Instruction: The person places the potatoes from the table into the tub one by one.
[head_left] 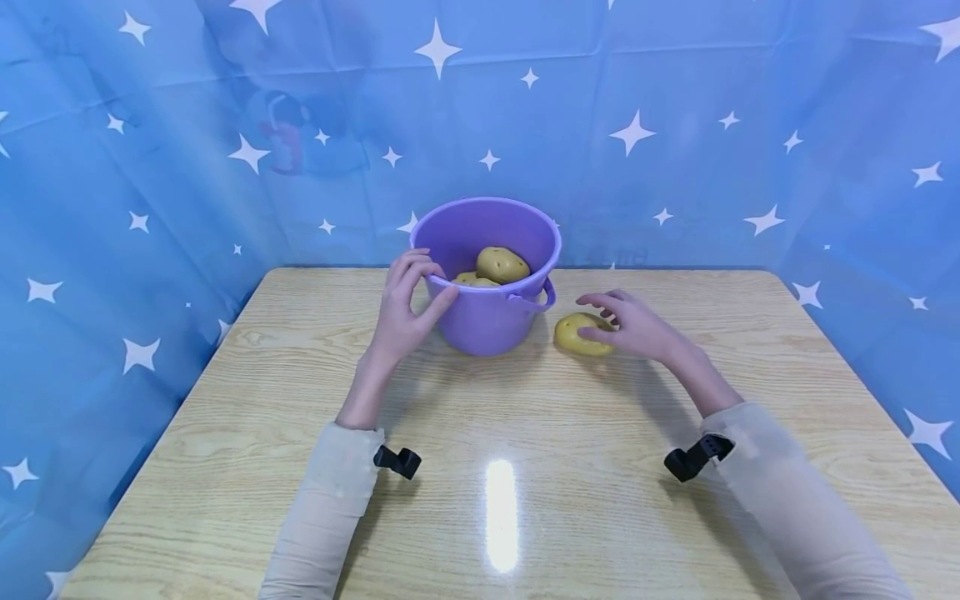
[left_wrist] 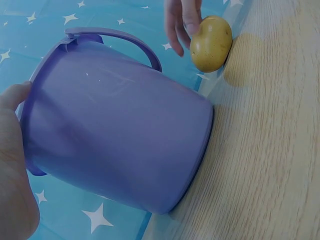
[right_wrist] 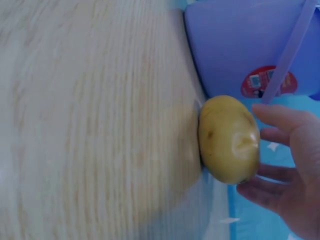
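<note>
A purple bucket (head_left: 483, 321) stands upright on the wooden table, with several potatoes (head_left: 502, 265) inside it. My left hand (head_left: 403, 310) holds the bucket's near left rim, the thumb outside and the fingers over the edge. To the right of the bucket a single yellow potato (head_left: 572, 333) is on the tabletop. Around its upper right side is my right hand (head_left: 637, 327), fingers spread and the thumb overlapping the potato. In the right wrist view the fingertips are right at the potato's (right_wrist: 229, 140) edge, loosely bent and not closed round it.
The bucket's handle (head_left: 542, 300) hangs down on its right front side. A blue cloth (head_left: 360, 100) with white stars rises behind the table (head_left: 285, 400) and along both sides. Each sleeve carries a black wrist camera (head_left: 397, 460).
</note>
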